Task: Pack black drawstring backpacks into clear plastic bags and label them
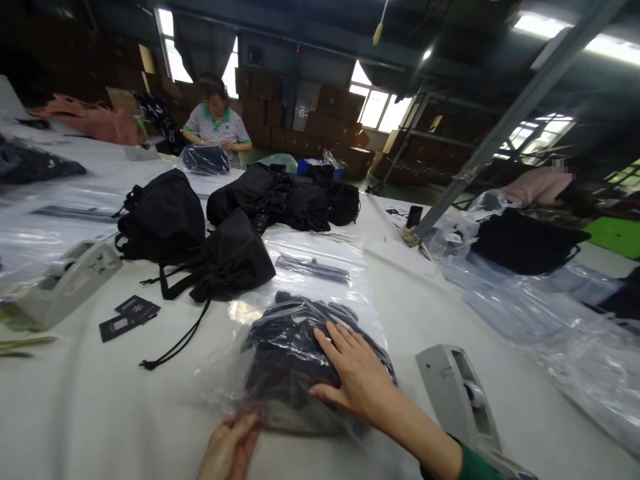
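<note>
Right hand [357, 373] rests flat on glossy clear bag [280, 340], dark fabric [280, 383] inside; left hand [231, 443] pinches bag edge. Black tags [139, 310]: print unreadable.

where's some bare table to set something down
The white table is bare left of the left hand, before the black tags, and behind the right tape dispenser. Crowded centrally: black drawstring bags, wrapped bundle under the right hand.

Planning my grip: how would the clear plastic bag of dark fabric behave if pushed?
The bag probably flexes: it is wrinkled around the bare right hand. Being glossy, it may slide on the white tabletop. Lying flat, it seems unlikely to tip.
</note>
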Tool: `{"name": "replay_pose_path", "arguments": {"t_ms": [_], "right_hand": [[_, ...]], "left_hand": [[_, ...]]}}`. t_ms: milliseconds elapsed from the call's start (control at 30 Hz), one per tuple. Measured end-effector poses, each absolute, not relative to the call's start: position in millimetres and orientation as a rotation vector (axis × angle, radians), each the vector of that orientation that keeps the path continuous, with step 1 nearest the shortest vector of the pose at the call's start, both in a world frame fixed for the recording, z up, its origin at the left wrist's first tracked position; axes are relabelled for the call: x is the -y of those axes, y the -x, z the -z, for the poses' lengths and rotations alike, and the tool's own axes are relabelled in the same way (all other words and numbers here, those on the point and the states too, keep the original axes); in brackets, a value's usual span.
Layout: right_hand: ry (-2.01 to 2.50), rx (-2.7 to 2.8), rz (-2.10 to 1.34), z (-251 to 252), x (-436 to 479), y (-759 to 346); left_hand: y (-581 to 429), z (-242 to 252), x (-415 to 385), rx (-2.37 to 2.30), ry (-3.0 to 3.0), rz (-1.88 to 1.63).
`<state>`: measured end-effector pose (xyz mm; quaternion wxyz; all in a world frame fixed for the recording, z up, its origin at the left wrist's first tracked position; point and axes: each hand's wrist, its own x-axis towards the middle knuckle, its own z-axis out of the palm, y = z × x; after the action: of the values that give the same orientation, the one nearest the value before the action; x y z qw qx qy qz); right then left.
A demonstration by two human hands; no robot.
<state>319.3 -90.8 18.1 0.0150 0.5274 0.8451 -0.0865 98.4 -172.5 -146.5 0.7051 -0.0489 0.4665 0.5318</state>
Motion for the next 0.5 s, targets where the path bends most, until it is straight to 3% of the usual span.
{"name": "replay_pose_path", "arguments": {"t_ms": [267,400,500], "right_hand": [[-1.958,-2.937,0.475,-19,102,-381],[-2.584,-2.818,0.83,-13,138,-395],[-2.877,-2.677,1.117,19,180,-373]], "left_hand": [[-134,110,150,-0.904,-0.524,-1.226],[-145,20,131,-0.786,-1.164,-1.307],[-152,-69,122,-0.639,-1.891,-1.11]]}}
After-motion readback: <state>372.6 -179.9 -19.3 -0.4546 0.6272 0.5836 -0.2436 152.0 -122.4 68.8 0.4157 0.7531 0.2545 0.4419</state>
